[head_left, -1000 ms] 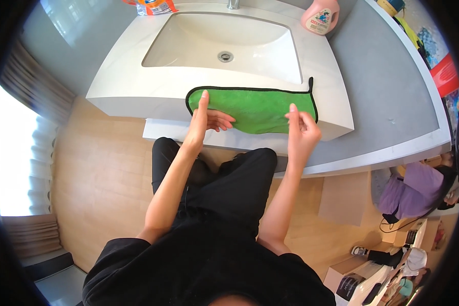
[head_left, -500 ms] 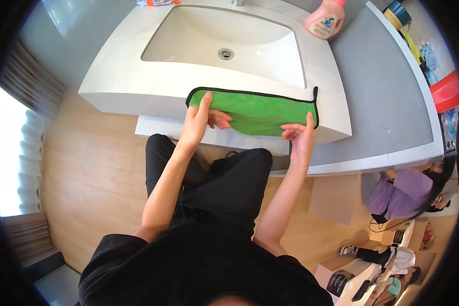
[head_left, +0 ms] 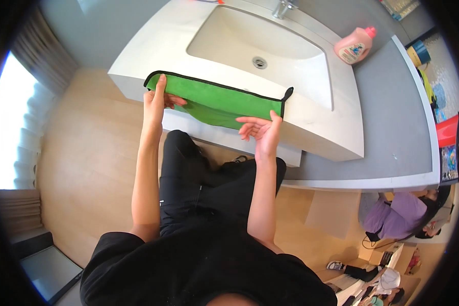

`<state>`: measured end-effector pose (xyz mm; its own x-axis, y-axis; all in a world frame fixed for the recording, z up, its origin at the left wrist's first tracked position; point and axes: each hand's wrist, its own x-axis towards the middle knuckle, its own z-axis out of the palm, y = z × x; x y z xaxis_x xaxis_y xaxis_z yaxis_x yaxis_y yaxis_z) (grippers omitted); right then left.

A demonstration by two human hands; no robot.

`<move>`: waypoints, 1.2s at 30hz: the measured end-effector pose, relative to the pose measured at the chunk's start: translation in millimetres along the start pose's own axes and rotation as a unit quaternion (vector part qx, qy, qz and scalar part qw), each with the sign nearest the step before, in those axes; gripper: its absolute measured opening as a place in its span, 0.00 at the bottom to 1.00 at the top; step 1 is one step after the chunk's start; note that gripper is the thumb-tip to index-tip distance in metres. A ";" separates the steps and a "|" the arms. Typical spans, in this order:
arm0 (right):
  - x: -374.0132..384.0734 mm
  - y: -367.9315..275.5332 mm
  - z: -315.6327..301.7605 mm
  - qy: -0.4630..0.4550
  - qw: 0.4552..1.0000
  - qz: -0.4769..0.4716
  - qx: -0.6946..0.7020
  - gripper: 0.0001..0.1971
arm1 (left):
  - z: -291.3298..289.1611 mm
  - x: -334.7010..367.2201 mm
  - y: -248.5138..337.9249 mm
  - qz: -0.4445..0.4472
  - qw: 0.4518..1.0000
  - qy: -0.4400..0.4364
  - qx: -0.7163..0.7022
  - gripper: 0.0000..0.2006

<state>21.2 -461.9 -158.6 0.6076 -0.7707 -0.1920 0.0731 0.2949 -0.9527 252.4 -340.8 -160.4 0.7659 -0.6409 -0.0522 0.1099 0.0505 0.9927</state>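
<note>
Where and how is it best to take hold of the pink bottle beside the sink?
Grip the pink bottle perhaps around its body, below the cap, coming from over the sink: it stands upright, with only counter between it and the sink, while the grey panel close on its right probably leaves less room.

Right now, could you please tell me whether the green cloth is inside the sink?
No, the green cloth stretches between the left hand and right hand, outside the sink.
</note>
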 end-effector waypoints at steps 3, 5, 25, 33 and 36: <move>7.2 8.4 26.3 -0.032 0.999 -0.004 0.028 0.43 | -26.1 7.9 -0.8 0.007 0.999 0.024 0.033 0.32; 8.2 10.2 37.4 -0.030 0.999 0.002 0.031 0.46 | -34.6 8.0 4.7 0.000 0.998 0.027 0.051 0.31; -17.8 -8.9 -77.8 0.223 0.973 -0.059 0.021 0.42 | 62.0 -29.6 3.0 -0.125 0.969 -0.203 0.059 0.45; -43.2 -24.5 -166.9 0.263 0.964 -0.033 0.014 0.46 | 147.8 -62.2 -15.3 -0.114 0.960 -0.256 0.023 0.37; -50.8 -36.4 -187.3 0.294 0.954 -0.004 -0.057 0.41 | 182.4 -77.6 -22.7 -0.116 0.956 -0.270 0.000 0.36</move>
<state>-160.5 -539.2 -158.3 0.0569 -0.9663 -0.2509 -0.0314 0.2495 -0.9679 74.9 -431.9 -159.0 0.2820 -0.9368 -0.2072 0.2375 -0.1411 0.9611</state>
